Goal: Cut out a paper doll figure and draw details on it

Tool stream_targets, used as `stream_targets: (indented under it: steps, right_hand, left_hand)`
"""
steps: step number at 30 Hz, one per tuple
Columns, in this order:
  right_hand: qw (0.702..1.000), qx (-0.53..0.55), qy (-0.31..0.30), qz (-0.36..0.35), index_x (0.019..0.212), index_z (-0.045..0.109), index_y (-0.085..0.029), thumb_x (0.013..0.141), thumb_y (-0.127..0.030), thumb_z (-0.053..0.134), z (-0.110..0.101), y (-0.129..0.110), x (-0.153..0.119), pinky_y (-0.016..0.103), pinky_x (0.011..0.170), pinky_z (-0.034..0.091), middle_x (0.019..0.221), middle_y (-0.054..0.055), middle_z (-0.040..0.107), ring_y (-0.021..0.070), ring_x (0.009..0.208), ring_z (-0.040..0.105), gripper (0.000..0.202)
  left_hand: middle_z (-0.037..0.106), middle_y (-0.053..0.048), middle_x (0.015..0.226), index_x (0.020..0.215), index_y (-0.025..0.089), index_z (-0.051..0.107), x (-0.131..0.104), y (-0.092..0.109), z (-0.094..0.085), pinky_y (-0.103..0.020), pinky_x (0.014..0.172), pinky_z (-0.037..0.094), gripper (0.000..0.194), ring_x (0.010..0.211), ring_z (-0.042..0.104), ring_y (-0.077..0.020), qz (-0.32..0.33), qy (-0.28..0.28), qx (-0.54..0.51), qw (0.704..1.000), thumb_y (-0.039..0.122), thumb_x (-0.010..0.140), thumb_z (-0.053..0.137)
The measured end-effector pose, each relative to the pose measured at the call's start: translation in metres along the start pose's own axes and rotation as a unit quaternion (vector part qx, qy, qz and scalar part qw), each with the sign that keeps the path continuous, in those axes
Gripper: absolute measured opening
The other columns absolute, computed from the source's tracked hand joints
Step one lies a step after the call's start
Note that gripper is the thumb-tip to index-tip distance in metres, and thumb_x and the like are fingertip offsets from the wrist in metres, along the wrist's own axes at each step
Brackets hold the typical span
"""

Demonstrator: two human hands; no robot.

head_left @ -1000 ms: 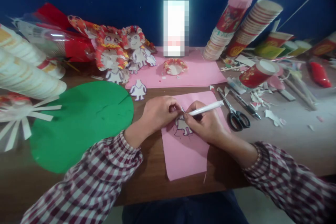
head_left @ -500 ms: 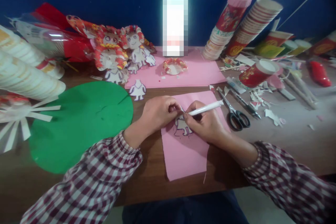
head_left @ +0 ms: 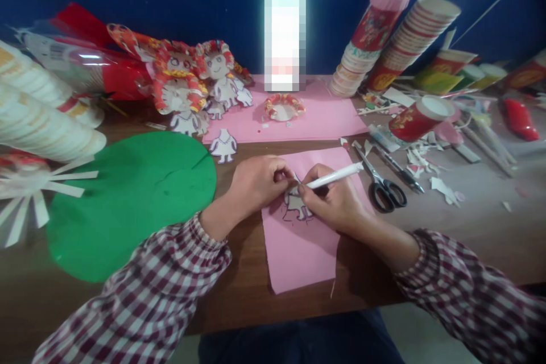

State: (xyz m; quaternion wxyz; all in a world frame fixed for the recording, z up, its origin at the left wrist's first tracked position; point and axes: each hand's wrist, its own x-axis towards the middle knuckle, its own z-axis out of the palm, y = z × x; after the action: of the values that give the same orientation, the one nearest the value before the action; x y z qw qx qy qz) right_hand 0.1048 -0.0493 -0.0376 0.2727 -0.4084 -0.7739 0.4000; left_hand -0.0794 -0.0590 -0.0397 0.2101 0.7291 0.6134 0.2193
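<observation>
A white pen (head_left: 336, 175) is gripped in my right hand (head_left: 333, 199), its tip end close to a small paper cutout figure (head_left: 296, 203). The cutout lies on a pink sheet (head_left: 302, 256) and has dark outlines around it. My left hand (head_left: 258, 185) is closed, with thumb and forefinger pinched at the top of the cutout. The fingertips of both hands nearly meet there and hide the upper part of the figure.
Scissors (head_left: 381, 185) and a black pen (head_left: 401, 168) lie right of the pink sheet, near paper scraps and a red cup (head_left: 420, 119). A green disc (head_left: 136, 199) lies left. Behind stand paper dolls (head_left: 217, 65), cup stacks (head_left: 409, 40) and a bright blurred-out screen (head_left: 284, 40).
</observation>
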Motion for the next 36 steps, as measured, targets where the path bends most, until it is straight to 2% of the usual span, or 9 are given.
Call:
stream_targets:
  steps: [6,12,29,36]
  right_hand:
    - [1.000,0.010,-0.008,0.009,0.074,0.050,-0.019,0.080,-0.022,0.057,0.0003,-0.0008,-0.0008,0.021,0.042,0.033,0.054,-0.005,0.049,0.0081,0.045,0.044,0.010]
    - [1.000,-0.011,0.022,0.009,0.073,0.052,-0.018,0.080,-0.023,0.056,-0.0002,-0.0026,0.0005,0.021,0.043,0.034,0.057,-0.003,0.050,0.0083,0.048,0.043,0.010]
    - [1.000,-0.008,0.005,0.003,0.074,0.052,-0.018,0.080,-0.025,0.057,-0.0007,-0.0011,-0.0001,0.021,0.043,0.033,0.055,-0.004,0.049,0.0084,0.048,0.043,0.010]
    - [0.999,-0.022,0.024,0.009,0.074,0.053,-0.018,0.080,-0.024,0.056,-0.0001,-0.0019,0.0003,0.021,0.044,0.034,0.057,-0.003,0.051,0.0087,0.049,0.044,0.010]
  left_hand:
    - [0.066,0.003,0.071,0.076,0.025,0.070,0.0001,-0.0001,0.0000,-0.024,0.054,0.034,0.009,0.063,0.056,-0.0115,-0.006,-0.001,-0.003,1.000,0.031,0.074,0.064]
    - [0.067,0.003,0.073,0.077,0.025,0.070,0.0000,-0.0008,0.0006,-0.024,0.055,0.035,0.009,0.065,0.057,-0.0116,0.002,0.001,-0.001,1.000,0.030,0.074,0.064]
    - [0.067,0.002,0.071,0.077,0.024,0.070,-0.0003,0.0010,-0.0003,-0.025,0.054,0.034,0.011,0.063,0.056,-0.0120,-0.002,0.002,0.003,1.000,0.031,0.075,0.063]
    - [0.066,0.002,0.071,0.076,0.024,0.070,0.0003,-0.0006,0.0002,-0.024,0.055,0.035,0.011,0.063,0.056,-0.0117,0.004,0.002,-0.003,1.000,0.033,0.075,0.063]
